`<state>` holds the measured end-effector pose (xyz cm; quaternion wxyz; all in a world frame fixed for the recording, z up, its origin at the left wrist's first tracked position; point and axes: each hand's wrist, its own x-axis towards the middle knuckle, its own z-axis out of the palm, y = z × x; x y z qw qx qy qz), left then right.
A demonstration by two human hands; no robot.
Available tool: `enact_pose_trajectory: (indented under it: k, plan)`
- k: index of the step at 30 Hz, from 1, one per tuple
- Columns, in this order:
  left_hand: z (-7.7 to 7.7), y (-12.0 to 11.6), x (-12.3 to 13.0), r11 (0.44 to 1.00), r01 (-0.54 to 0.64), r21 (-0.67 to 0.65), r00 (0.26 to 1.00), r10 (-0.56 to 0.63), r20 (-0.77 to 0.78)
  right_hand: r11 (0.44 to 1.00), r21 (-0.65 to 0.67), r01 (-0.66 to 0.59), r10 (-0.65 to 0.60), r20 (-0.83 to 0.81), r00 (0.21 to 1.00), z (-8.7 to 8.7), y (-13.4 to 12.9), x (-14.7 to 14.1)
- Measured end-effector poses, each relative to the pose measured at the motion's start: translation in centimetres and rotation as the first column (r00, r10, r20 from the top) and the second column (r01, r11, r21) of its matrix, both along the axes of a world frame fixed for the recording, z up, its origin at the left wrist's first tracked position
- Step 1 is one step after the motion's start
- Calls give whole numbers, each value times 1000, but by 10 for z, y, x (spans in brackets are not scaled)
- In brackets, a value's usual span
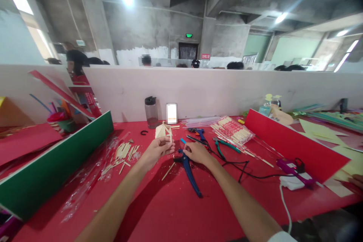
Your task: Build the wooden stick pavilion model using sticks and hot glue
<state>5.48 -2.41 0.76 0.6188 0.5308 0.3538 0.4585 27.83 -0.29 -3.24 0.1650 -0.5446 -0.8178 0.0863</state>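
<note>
My left hand (pixel 160 148) is closed on a small model made of pale wooden sticks (pixel 163 131), its fingers at the model's lower right. Just to the right, my right hand (pixel 196 152) has its fingers bent together beside a blue-handled cutter (pixel 189 174); what they hold, if anything, is too small to tell. A light blue piece (pixel 183 141) lies by the right fingertips. The cutter rests on the red table (pixel 159 211), its handle pointing toward me. One loose stick (pixel 168 171) lies left of the cutter.
Cut sticks (pixel 124 151) and clear plastic wrap lie at left. Behind stand a bottle (pixel 151 112) and a lit phone (pixel 171 113). A glue gun (pixel 198 133), pliers (pixel 227 145), packed sticks (pixel 232 130) and a power strip (pixel 295 170) sit at right. Green (pixel 62 162) and red (pixel 295 143) boards flank the area.
</note>
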Motion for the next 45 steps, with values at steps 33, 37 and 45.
enact_pose_trajectory:
  k: [33, 37, 45]
  plan:
    - [-20, 12, 7, 994, -102, -38, 985, 95, -145, 974, -226, -14, 66, 224, 972, 27, -36, -2]
    - [-18, 12, 6, 996, -77, 37, 990, 81, -114, 974, -225, 19, 30, 208, 978, 30, -27, 1]
    - [-20, 17, 0, 974, -176, 146, 984, 178, -5, 989, -107, -103, 55, -378, 924, 42, -15, 13]
